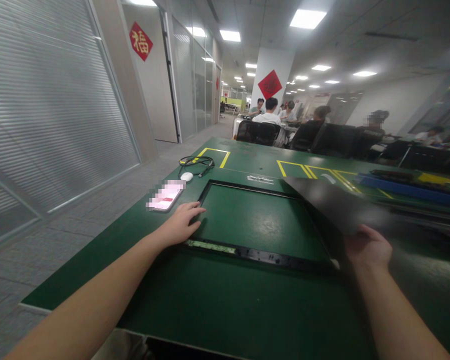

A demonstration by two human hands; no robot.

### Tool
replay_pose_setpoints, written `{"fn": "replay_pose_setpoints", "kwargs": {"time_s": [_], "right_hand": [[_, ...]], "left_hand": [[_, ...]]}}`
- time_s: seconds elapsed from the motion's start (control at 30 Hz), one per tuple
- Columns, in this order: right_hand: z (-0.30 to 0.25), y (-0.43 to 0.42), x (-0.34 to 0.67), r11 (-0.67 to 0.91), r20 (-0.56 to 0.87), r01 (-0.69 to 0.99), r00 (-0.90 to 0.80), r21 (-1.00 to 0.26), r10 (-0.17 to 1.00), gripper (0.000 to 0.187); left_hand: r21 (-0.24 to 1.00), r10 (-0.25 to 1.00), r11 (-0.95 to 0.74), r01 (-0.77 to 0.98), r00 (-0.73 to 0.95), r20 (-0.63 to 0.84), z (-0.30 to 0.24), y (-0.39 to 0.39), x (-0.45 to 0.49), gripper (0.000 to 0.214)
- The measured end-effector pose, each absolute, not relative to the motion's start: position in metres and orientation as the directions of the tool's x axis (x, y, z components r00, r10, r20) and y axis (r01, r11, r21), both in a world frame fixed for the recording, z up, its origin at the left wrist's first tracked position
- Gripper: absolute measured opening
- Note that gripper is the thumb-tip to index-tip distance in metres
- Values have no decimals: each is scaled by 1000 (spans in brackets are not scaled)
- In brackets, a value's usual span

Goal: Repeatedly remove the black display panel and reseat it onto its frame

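Observation:
A thin black rectangular frame (279, 258) lies flat on the green table, with a narrow green circuit board strip (212, 247) along its near side. At the frame's left side rests my left hand (182, 222), fingers stretched apart, touching or just over the edge. My right hand (371, 250) grips the near edge of a dark flat panel (330, 200). That panel is tilted and raised over the frame's right side, and motion blurs its right part. The fingers under the panel are partly hidden.
Left of the frame are a phone (167, 195), a white mouse (186, 177) and a coiled black cable (197, 162). Yellow tape (290, 162) marks the green table (247, 305). A blue tray (412, 189) with dark parts stands at right. People sit beyond among black chairs (257, 132).

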State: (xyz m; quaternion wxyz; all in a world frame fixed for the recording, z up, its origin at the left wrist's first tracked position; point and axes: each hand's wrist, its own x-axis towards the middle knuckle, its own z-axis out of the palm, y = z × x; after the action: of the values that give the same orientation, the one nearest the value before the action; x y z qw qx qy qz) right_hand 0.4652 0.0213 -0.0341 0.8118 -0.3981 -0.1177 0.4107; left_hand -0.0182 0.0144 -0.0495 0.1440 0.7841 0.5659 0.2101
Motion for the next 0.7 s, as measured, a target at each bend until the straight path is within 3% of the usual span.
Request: {"fn": "replay_pose_setpoints", "kwargs": {"time_s": [0.13, 0.23, 0.43, 0.7], "right_hand": [[-29, 18, 463, 376, -91, -572, 626, -729, 775, 27], [-25, 15, 463, 383, -74, -597, 599, -705, 797, 28], [-25, 11, 462, 223, -249, -620, 581, -753, 775, 20], [-28, 9, 463, 159, -271, -601, 560, -783, 783, 20]], "left_hand": [[568, 950, -311, 762, 232, 209, -46, 13, -16, 55], [691, 957, -287, 663, 168, 236, -47, 13, -13, 72], [975, 990, -127, 181, 78, 114, -40, 11, -4, 77], [941, 998, 66, -332, 19, -63, -22, 4, 0, 53]]}}
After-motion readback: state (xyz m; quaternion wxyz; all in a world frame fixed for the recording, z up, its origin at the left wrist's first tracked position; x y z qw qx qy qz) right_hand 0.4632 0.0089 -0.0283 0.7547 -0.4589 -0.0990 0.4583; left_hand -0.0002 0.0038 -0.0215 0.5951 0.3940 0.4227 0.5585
